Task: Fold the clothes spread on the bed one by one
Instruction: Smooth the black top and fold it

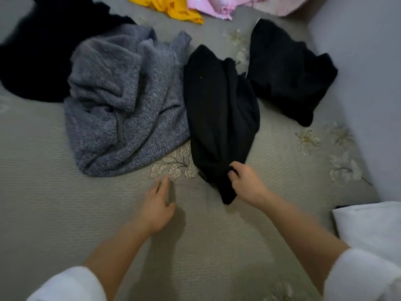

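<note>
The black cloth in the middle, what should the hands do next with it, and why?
Probably pull the black cloth closer and spread it flat: it lies bunched, the right hand grips its near end, and the left hand is open and free.

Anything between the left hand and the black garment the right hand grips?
Nothing visible. Only bare bedspread lies between the left hand and the black garment, gripped at its near end by the right hand.
</note>
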`<state>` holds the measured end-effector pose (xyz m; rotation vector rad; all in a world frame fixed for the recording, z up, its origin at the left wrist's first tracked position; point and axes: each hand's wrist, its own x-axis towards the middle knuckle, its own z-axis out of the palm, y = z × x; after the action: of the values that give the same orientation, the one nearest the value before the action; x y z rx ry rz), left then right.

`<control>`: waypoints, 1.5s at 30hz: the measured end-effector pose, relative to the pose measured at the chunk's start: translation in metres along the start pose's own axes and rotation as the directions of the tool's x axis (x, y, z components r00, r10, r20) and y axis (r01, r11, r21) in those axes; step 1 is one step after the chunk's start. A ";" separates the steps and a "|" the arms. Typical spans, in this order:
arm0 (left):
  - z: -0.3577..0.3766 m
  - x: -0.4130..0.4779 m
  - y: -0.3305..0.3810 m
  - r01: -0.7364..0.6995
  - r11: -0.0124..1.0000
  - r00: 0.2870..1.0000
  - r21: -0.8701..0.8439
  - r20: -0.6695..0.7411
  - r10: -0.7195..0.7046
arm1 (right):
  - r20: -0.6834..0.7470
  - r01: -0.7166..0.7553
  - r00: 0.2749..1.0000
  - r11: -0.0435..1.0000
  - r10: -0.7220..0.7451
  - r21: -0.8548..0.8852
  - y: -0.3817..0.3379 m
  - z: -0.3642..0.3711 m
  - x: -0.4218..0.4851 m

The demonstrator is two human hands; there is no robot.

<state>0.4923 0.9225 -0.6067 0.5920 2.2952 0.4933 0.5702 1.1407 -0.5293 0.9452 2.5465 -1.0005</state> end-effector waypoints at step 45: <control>-0.307 -0.387 0.161 -0.169 0.985 0.883 0.042 -0.437 0.170 | -0.485 0.414 0.832 0.884 -0.270 0.217 -0.114 -0.316 -0.340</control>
<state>0.5678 0.7912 -0.1096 0.7493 2.6820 0.7747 0.7564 1.1283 -0.0893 0.8825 3.0849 -1.4809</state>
